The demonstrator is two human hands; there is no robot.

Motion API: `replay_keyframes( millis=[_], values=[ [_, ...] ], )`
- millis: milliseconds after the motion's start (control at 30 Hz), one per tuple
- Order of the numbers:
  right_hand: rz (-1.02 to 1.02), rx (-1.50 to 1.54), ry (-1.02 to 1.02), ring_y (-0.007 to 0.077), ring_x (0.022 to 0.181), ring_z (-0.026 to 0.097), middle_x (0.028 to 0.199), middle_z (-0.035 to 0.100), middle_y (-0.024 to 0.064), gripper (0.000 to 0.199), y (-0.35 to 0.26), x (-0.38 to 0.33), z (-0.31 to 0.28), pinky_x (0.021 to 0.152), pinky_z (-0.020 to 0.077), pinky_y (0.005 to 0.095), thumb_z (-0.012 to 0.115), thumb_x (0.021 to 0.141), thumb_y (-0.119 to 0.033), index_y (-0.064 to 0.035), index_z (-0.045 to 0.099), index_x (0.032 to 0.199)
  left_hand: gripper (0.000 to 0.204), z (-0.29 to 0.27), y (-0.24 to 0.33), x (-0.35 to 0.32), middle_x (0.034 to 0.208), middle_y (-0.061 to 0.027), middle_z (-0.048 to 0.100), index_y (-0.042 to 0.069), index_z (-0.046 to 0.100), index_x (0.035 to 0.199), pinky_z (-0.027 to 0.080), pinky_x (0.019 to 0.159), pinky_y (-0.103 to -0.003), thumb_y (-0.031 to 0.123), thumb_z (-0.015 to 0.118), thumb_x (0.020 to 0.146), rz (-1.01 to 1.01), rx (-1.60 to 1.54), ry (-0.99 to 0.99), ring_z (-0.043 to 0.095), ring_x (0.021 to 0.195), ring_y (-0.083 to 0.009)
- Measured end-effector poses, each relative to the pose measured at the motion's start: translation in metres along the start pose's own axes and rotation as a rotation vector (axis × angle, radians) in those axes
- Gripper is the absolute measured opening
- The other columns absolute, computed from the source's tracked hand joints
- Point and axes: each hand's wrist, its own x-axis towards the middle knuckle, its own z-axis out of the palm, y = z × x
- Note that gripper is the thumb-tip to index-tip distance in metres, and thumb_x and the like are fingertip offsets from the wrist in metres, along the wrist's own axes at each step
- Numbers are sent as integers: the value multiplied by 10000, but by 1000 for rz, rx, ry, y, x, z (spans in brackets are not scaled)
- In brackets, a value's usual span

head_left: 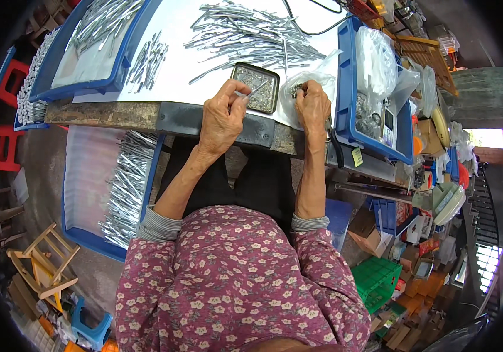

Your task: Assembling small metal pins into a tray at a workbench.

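My left hand (223, 114) is closed in a pinch at the bench's near edge. From its fingertips a slim, pointed metal piece (257, 88) reaches over a square, dark-rimmed tin (276, 104), which holds many tiny shiny parts. To the right, my right hand (312, 107) has its fingers bent together above a clear plastic bag (288, 111). Small dark metal parts (295, 90) show by those fingertips, partly covered by the fingers. Beyond the tin, a large heap of thin silver metal rods (245, 35) lies on the white sheet (175, 58).
A smaller rod pile (148, 61) lies left, beside a blue tray (113, 82) of rods. Another blue tray (345, 105) with plastic bags borders my right hand. Below the bench at left sits a blue-rimmed bin (93, 242) of rods. A black cable (316, 32) crosses the far side.
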Motion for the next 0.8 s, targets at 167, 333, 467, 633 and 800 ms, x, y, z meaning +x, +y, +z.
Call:
replay_keyframes(
  millis=[167, 333, 467, 633, 800],
  values=[
    [-59, -59, 39, 394, 660, 566, 737, 564, 203, 109, 2, 0, 4, 575, 454, 464, 575, 702, -76, 8, 514, 736, 103, 0, 0, 0, 500, 12, 462, 25, 528, 917, 322, 444, -221, 45, 481, 827, -21, -57, 10, 389, 460, -43],
    [-101, -46, 71, 396, 640, 563, 719, 558, 219, 84, 3, -1, 4, 555, 459, 456, 551, 708, -55, 16, 506, 715, 128, -5, 4, 0, 515, 29, 453, 30, 549, 939, 316, 455, -203, 54, 481, 833, -61, -84, 13, 386, 481, -31],
    [-130, -60, 57, 400, 640, 563, 720, 556, 228, 76, 1, 0, 2, 555, 461, 461, 541, 711, -46, 20, 504, 710, 116, -6, 0, 1, 532, 29, 454, 23, 560, 916, 317, 466, -194, 48, 481, 835, -55, -153, 26, 387, 501, -25],
    [-89, -86, 55, 406, 642, 566, 715, 557, 241, 66, -3, -1, 1, 563, 465, 463, 535, 706, -33, 26, 505, 712, 114, -6, -2, 0, 541, 28, 453, 18, 559, 909, 319, 475, -190, 37, 474, 835, -65, -176, 18, 390, 510, -24],
    [-88, -74, 40, 412, 648, 567, 710, 561, 238, 75, -1, 1, 1, 566, 466, 457, 550, 687, -35, 25, 509, 706, 109, -8, -2, -1, 544, 29, 452, 16, 555, 907, 320, 478, -186, 38, 475, 836, -84, -167, 6, 391, 512, -24]
  ],
)
